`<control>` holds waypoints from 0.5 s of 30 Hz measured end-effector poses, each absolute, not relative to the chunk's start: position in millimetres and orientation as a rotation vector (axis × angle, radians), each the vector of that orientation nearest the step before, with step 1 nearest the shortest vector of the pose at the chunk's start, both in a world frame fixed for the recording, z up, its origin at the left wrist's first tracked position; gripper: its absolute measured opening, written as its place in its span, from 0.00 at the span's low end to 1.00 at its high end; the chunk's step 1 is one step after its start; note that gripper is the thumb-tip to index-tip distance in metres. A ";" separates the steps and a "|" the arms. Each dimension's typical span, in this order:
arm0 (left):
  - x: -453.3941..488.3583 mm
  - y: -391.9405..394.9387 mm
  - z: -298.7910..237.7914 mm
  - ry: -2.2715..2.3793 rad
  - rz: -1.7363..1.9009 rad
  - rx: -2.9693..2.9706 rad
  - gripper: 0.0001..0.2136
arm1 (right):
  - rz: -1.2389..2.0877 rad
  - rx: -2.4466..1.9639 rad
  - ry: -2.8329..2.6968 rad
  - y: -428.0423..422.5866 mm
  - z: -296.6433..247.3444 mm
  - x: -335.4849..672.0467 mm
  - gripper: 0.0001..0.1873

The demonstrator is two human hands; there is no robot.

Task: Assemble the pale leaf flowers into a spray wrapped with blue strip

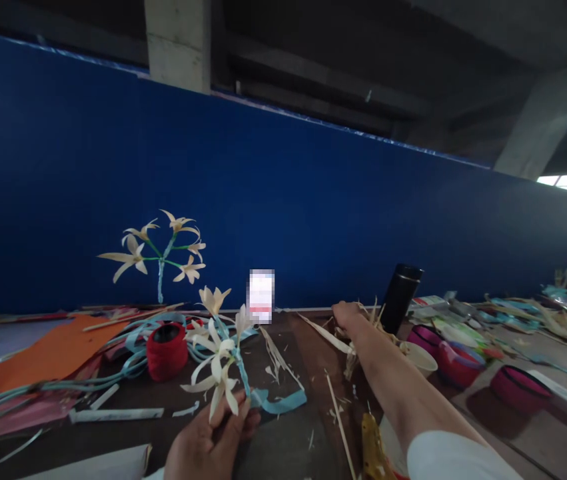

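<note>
My left hand, fingers pinched together, grips the lower stem of a handmade flower spray with pale cream petals. Light blue tape wraps its stem, and a loose end trails to the right. My right arm stretches forward across the table, and my right hand is at the back among dried pale husk strips. Its fingers point away from me and are mostly hidden, so whether they hold anything does not show. A second flower spray stands upright at the back left, against the blue wall.
A red roll and blue cords lie left, near orange paper. Beside my right arm stand a black bottle, a cream cup and magenta rolls. A yellow tool and thin stick lie in front.
</note>
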State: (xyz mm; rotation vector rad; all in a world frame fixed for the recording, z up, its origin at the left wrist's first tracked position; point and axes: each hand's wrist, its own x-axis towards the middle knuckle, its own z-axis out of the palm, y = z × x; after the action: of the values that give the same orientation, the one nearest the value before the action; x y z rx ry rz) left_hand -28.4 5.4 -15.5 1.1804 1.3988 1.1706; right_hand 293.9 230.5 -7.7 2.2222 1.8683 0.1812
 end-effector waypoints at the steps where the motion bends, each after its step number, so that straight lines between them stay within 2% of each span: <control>1: -28.4 5.3 -15.7 1.394 1.171 1.182 0.19 | 0.183 2.198 1.861 230.8 -7.6 293.9 0.16; 15: -27.9 7.2 -15.6 1.334 1.189 1.148 0.20 | 0.257 1.990 1.867 234.8 -11.9 297.5 0.16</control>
State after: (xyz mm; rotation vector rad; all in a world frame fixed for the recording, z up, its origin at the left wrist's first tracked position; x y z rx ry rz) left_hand -27.9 7.2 -15.6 1.1479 1.3338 1.1886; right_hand 297.5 234.8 -11.9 1.9905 1.8670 0.2573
